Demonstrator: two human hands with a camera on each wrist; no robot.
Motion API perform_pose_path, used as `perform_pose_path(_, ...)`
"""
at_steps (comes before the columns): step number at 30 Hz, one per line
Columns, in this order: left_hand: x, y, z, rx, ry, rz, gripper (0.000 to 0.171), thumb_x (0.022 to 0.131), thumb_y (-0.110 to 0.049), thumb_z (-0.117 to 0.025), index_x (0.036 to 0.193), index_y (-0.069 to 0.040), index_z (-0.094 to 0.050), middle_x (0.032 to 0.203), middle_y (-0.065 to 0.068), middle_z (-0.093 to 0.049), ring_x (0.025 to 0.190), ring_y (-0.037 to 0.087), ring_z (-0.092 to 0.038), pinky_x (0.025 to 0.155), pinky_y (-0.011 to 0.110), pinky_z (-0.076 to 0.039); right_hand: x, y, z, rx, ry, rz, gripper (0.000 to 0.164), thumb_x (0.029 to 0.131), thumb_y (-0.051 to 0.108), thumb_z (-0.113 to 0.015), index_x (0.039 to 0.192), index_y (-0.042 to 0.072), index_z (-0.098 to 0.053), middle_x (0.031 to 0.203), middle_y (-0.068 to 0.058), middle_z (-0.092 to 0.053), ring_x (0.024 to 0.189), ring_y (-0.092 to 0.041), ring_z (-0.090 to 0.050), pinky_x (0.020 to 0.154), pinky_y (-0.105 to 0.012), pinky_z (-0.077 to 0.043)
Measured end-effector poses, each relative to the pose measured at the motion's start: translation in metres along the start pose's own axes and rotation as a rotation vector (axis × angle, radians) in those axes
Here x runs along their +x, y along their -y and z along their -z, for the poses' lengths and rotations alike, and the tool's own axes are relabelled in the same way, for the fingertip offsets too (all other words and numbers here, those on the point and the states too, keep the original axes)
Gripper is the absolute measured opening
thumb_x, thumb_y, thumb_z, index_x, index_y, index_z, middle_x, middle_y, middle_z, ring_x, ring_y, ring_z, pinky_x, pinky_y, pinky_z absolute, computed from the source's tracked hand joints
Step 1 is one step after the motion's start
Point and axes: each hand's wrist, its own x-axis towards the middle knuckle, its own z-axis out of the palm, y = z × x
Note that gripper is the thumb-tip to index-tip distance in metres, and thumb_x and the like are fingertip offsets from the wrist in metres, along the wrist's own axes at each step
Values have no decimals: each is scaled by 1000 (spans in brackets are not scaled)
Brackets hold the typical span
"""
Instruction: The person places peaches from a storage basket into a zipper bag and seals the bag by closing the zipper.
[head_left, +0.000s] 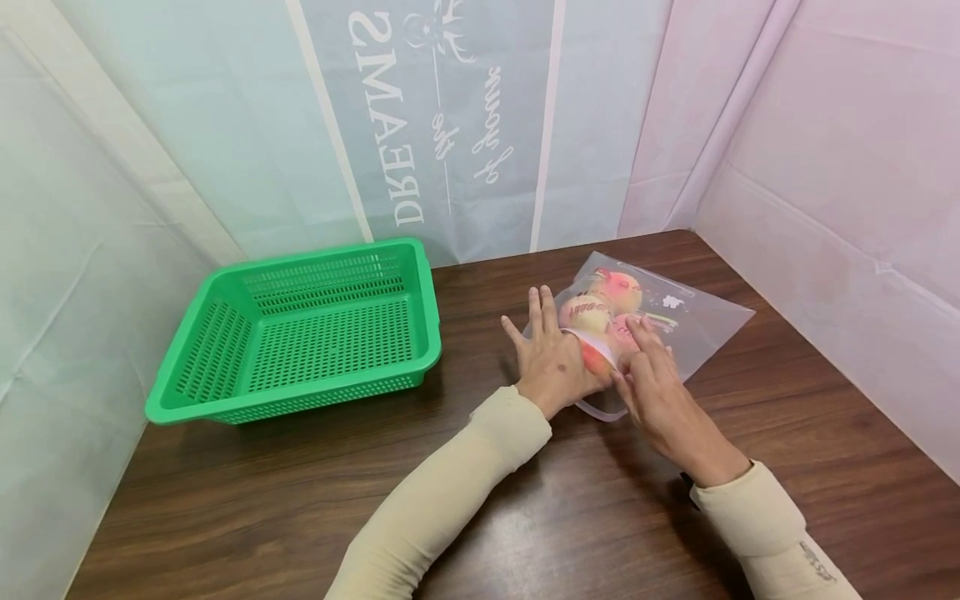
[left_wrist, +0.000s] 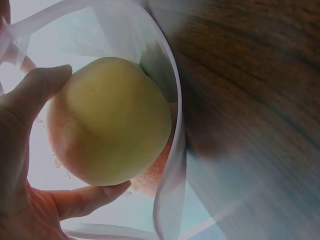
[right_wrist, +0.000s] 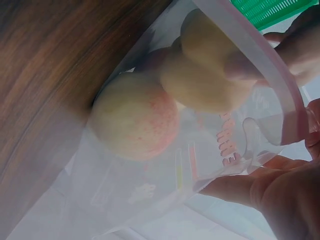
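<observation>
A translucent plastic bag (head_left: 705,321) with a printed design lies at the right of the table, several peaches inside it. At its mouth, my left hand (head_left: 557,367) holds a yellow-and-pink peach (left_wrist: 110,120) between thumb and fingers, within the bag's rim (left_wrist: 172,75). My right hand (head_left: 660,400) grips the bag near its opening, some fingers lying along the printed side. Another peach (right_wrist: 137,117), pale with red speckles, shows through the plastic in the right wrist view. The bag partly hides the peaches deeper in.
A green perforated plastic basket (head_left: 337,342) stands at the left of the brown wooden table (head_left: 480,517), with no contents visible. Pale cloth hangings (head_left: 480,125) with mirrored lettering close off the back and sides.
</observation>
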Motion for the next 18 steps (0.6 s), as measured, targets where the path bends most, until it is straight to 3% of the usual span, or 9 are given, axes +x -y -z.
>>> perform_pose_path(5, 1, 0, -2, 14, 5, 8, 80, 71, -85, -62, 104, -14, -79, 162, 25, -16, 152, 39, -2, 105, 75, -22, 0, 1, 0, 11, 3, 2, 51, 108, 41, -28, 91, -2, -49, 147, -36, -38, 136, -58, -32, 92, -80, -29)
perform_pose_path(12, 3, -1, -8, 23, -4, 8, 80, 74, -84, -59, 106, -13, -79, 162, 27, -16, 151, 41, -3, 104, 76, -23, 0, 0, 0, 5, -2, 15, 50, 109, 39, -29, 90, -3, -48, 145, -37, -38, 136, -57, -33, 92, -79, -31)
perform_pose_path(18, 2, -1, -10, -5, 28, 41, 92, 69, -90, -56, 113, -12, -76, 163, 25, -15, 152, 39, -2, 104, 75, -23, 0, -2, 1, -5, -14, 26, 49, 109, 38, -30, 90, -4, -48, 143, -39, -40, 133, -59, -35, 91, -81, -30)
